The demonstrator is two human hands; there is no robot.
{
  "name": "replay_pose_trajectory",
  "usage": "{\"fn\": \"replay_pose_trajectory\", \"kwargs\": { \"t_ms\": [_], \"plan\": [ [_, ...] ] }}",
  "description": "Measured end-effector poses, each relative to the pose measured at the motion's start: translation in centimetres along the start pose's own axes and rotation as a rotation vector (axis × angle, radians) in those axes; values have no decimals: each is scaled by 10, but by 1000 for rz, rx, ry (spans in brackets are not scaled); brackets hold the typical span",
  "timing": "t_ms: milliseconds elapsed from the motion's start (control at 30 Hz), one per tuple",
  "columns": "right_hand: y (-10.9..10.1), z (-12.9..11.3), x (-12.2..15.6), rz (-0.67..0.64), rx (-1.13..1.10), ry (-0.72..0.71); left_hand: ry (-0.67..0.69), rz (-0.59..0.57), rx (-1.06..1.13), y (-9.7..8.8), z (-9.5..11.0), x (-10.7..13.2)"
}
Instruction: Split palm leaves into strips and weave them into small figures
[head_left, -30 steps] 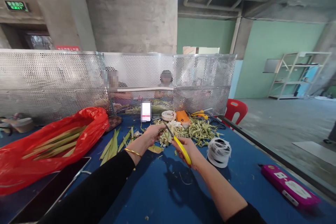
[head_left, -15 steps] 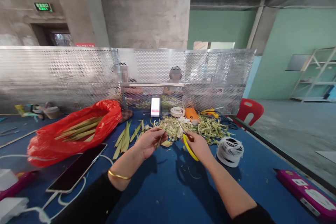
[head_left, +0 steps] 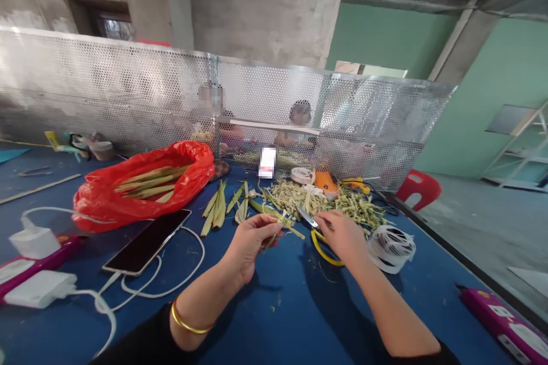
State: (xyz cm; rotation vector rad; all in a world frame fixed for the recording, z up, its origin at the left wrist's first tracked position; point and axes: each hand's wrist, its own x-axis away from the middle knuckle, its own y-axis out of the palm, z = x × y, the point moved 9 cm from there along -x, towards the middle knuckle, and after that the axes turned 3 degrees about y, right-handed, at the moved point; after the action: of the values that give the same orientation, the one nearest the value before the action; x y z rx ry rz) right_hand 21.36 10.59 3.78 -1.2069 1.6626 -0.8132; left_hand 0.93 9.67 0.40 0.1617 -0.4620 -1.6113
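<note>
Much in pieces, some yet whole

The left hand (head_left: 252, 239) has its grip pinched shut, thumb against fingers, on a pale leaf strip (head_left: 295, 232) whose end juts out toward the scissors (head_left: 322, 250). Whether it holds more than one piece cannot be told. The right hand (head_left: 345, 236) has its grip curled around the yellow handles, blades pointing to the far edge of the tabletop (head_left: 265, 325); how far the blades are parted is unclear.

Beyond both hands, toward the far edge, lies a broad heap of leaf pieces (head_left: 291, 194), so a good share of the cutting looks done. Apparently uncut are the loose leaves (head_left: 219, 205) left of the heap and the long leaves (head_left: 149, 183) in the red bag (head_left: 92, 197), toward the far left corner. Judging by these, the work is well under way but unfinished. A white coil (head_left: 391, 248) stands beside the right wrist, toward the right edge.
</note>
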Motion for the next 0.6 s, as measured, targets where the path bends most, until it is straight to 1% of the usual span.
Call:
{"fn": "replay_pose_trajectory", "kwargs": {
  "t_ms": [33,67,100,133,167,233,333,400,467,600],
  "plan": [
    [-3,-8,3,-3,-236,-22,-1,-6,-10,2,-1,1],
    [-3,-14,6,-29,-472,-17,-3,-17,-24,4,-3,3],
    [0,-20,10,-76,-658,-1,-3,-30,-38,6,-5,5],
    [4,-26,13,-119,-774,11,-5,-46,-51,8,-7,6],
    [7,-31,17,-140,-833,16,-11,-64,-62,11,-10,8],
    [11,-36,22,-147,-873,21,-33,-88,-77,15,-16,10],
    [16,-37,26,-140,-893,54,-79,-94,-94,17,-25,11],
    [16,-36,26,-128,-913,74,-89,-106,-102,18,-26,10],
    [15,-38,27,-123,-943,65,-77,-115,-96,19,-25,8],
    [20,-46,29,-211,-920,47,-55,-80,-96,14,-25,4]
  ]
}}
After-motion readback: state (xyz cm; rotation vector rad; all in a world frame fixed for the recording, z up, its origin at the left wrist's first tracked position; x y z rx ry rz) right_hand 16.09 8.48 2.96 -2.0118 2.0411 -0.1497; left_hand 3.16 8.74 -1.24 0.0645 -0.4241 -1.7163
